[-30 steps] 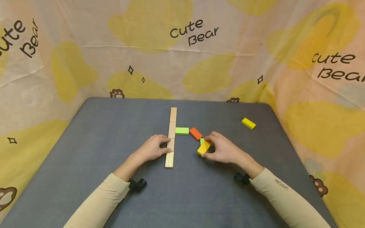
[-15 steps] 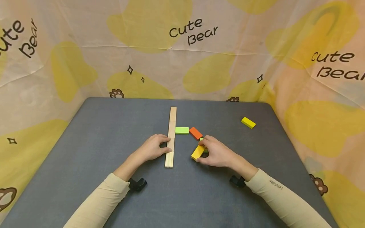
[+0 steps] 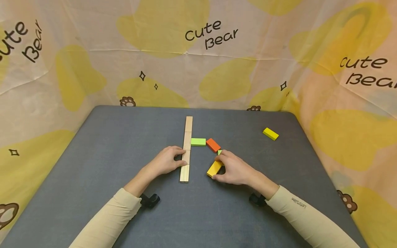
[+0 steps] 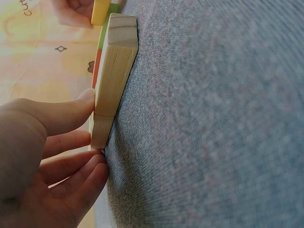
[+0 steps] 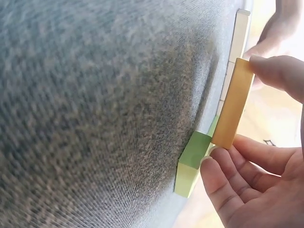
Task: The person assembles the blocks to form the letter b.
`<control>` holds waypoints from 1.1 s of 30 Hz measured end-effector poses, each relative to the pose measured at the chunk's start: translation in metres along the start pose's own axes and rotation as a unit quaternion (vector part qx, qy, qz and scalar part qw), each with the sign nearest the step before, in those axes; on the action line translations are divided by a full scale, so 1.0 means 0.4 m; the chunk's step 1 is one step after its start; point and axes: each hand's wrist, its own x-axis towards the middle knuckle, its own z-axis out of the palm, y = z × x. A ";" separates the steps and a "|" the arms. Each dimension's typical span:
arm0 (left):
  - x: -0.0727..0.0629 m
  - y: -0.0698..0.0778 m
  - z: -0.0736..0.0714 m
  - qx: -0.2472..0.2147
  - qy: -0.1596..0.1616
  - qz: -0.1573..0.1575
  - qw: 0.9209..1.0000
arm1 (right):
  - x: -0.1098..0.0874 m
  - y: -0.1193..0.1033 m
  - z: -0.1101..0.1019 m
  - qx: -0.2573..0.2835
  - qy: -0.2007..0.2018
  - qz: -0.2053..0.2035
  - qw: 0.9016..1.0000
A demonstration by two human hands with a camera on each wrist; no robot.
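Observation:
My right hand [image 3: 237,168] pinches a yellow wooden block [image 3: 214,169] by its two ends, between thumb and fingers. In the right wrist view this block [image 5: 236,102] is held tilted, its lower end beside a green block [image 5: 194,152]. That green block is mostly hidden by the hand in the head view. My left hand [image 3: 167,161] rests its thumb and fingertips along a straight row of plain wooden blocks [image 3: 187,137]. From the row's right side a lime green block [image 3: 198,142] runs toward an orange-red block [image 3: 213,145], which angles down to the green one.
Another yellow block [image 3: 271,134] lies alone at the far right of the grey table [image 3: 133,131]. Printed cloth [image 3: 173,75] hangs behind the table and along both sides. Each wrist carries a black camera mount [image 3: 151,200].
My right hand has carried the yellow block left and toward me, from over the green block to its near-left side. My left hand and the wooden row have stayed in place.

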 end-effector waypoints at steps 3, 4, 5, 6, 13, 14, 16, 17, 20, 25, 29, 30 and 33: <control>0.001 0.003 0.000 -0.002 0.000 0.001 1.000 | -0.003 -0.001 0.000 -0.002 -0.002 0.001 1.000; 0.000 0.004 0.000 -0.002 0.000 0.002 1.000 | -0.004 -0.002 0.001 -0.003 -0.003 0.002 1.000; -0.001 0.004 -0.001 -0.003 0.001 0.002 1.000 | -0.005 -0.003 0.001 -0.003 -0.005 0.004 1.000; -0.001 0.004 -0.001 -0.003 0.001 0.003 1.000 | -0.005 -0.004 0.001 -0.004 -0.006 0.006 1.000; 0.000 0.000 0.001 -0.002 0.001 0.006 1.000 | -0.006 -0.013 0.007 -0.008 -0.016 0.017 1.000; 0.000 0.000 0.001 -0.003 0.001 0.006 1.000 | -0.006 -0.013 0.008 -0.009 -0.016 0.017 1.000; 0.000 0.000 0.001 -0.003 0.001 0.006 1.000 | -0.006 -0.014 0.009 -0.012 -0.013 0.015 1.000; 0.000 0.000 0.001 -0.003 0.000 0.005 1.000 | -0.006 -0.014 0.010 -0.013 -0.012 0.014 1.000; 0.000 -0.001 0.002 -0.003 0.000 0.003 1.000 | -0.005 -0.014 0.011 -0.016 -0.010 0.010 1.000; 0.003 -0.003 0.002 -0.002 -0.002 0.001 1.000 | -0.002 -0.014 0.013 -0.022 -0.013 0.006 1.000; 0.002 -0.001 0.002 -0.002 -0.002 0.000 1.000 | -0.002 -0.012 0.014 -0.025 -0.014 0.003 1.000; 0.002 -0.001 0.002 -0.004 -0.003 -0.002 1.000 | -0.002 -0.012 0.014 -0.026 -0.015 0.003 1.000; 0.002 0.000 0.003 -0.006 -0.003 -0.003 1.000 | -0.001 -0.012 0.013 -0.030 -0.017 0.003 0.999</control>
